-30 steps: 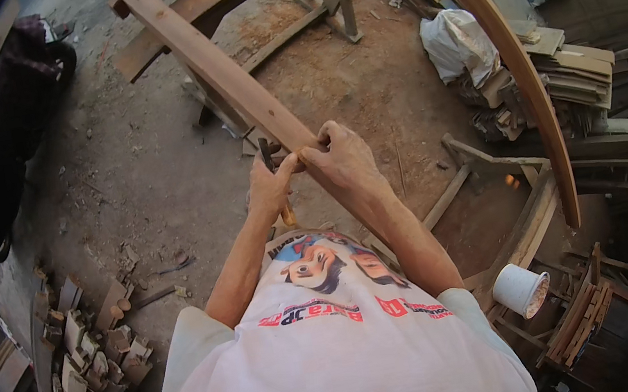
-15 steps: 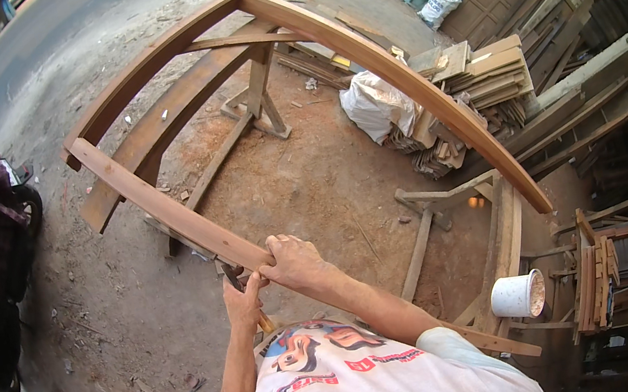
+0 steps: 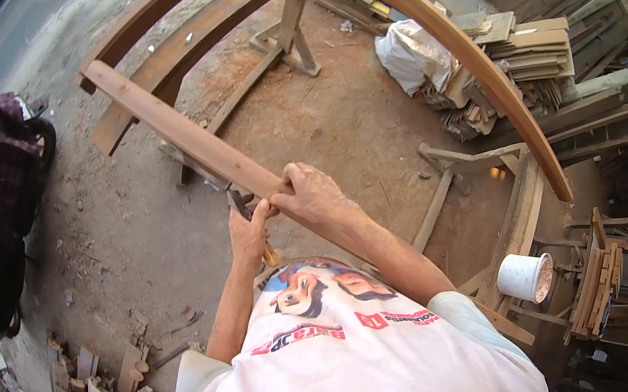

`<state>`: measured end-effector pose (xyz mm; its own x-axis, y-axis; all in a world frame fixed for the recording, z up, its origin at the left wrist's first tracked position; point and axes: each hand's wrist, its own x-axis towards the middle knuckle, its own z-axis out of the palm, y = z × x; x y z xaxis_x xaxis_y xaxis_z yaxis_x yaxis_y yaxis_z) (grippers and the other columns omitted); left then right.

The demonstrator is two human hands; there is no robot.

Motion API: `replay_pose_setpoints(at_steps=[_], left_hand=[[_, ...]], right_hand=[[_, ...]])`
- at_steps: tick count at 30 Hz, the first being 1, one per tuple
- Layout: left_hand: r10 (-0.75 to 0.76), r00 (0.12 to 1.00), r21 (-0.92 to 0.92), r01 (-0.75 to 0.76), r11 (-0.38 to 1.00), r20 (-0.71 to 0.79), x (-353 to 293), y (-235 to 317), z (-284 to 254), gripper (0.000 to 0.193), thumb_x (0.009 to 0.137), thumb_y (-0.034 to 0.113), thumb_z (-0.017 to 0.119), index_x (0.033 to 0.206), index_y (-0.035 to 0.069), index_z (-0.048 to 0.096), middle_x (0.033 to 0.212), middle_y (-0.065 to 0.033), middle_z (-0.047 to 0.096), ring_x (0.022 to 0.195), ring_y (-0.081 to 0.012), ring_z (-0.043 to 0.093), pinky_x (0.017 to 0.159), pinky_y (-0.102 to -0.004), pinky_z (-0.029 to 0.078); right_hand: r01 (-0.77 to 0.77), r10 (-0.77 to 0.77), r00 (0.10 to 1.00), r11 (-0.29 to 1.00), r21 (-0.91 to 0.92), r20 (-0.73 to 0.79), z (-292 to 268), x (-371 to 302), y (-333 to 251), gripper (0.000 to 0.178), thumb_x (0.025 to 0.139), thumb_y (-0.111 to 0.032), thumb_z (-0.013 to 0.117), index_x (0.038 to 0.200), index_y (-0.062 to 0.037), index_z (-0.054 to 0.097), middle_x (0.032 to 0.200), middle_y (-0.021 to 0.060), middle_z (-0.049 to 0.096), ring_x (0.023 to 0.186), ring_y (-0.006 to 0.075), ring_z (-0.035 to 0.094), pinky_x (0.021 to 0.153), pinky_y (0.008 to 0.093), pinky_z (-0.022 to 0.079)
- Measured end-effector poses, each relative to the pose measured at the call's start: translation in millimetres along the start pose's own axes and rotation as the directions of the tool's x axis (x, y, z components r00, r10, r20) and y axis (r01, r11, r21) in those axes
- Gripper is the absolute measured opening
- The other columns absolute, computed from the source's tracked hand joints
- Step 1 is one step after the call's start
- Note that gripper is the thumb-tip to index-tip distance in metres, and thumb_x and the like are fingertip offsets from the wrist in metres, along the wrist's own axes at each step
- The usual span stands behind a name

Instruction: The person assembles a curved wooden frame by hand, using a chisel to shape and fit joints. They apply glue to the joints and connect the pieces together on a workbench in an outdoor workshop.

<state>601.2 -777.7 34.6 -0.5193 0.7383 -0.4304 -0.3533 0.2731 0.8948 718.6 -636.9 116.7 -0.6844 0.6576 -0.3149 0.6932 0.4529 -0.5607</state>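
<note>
- Head view: left hand (image 3: 247,230) is curling fingers around a hammer (image 3: 269,255).
- Right hand (image 3: 317,195) is bending fingers over a wooden beam (image 3: 188,138).
- Steadying seems underway, likely calling next for firm support.

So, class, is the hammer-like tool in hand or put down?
In hand: the left hand grips the hammer-like tool, its dark head showing above, its yellowish handle below.

Long reddish-brown wooden beam (image 3: 185,129), aslant
</note>
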Motion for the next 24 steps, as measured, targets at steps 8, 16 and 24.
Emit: replay_pose_setpoints(at_steps=[8,16,24], left_hand=[[0.012,0.999,-0.024,-0.013,1.0,-0.039,-2,0,1,0.054,0.098,0.04,0.075,0.128,-0.002,0.057,0.106,-0.012,0.073,0.08,-0.0163,0.073,0.054,-0.0279,0.053],[-0.016,0.999,-0.106,0.011,0.994,-0.04,-2,-9,-2,0.054,0.098,0.034,0.076,0.132,-0.002,0.053,0.105,-0.0105,0.074,0.081,-0.015,0.073,0.055,-0.0267,0.053],[0.054,0.998,-0.058,-0.056,0.997,-0.041,5,-17,2,0.056,0.093,0.032,0.079,0.131,-0.001,0.054,0.099,-0.0091,0.074,0.072,-0.013,0.069,0.054,-0.0265,0.051]], right_hand=[[-0.021,0.044,0.972,0.994,0.103,-0.231,30,-26,13,0.05,0.093,-0.037,0.077,0.12,0.0038,0.066,0.118,0.0258,0.069,0.112,0.0404,0.068,0.095,0.0461,0.053],[-0.04,0.054,0.978,0.996,0.073,-0.199,29,-14,-1,0.05,0.092,-0.038,0.076,0.118,0.0033,0.065,0.118,0.0263,0.07,0.113,0.0425,0.067,0.095,0.0474,0.052],[-0.165,0.165,0.984,0.986,0.014,-0.071,13,-4,-12,0.051,0.088,-0.04,0.076,0.114,0.0022,0.063,0.115,0.0229,0.07,0.111,0.0391,0.068,0.094,0.0477,0.053]])
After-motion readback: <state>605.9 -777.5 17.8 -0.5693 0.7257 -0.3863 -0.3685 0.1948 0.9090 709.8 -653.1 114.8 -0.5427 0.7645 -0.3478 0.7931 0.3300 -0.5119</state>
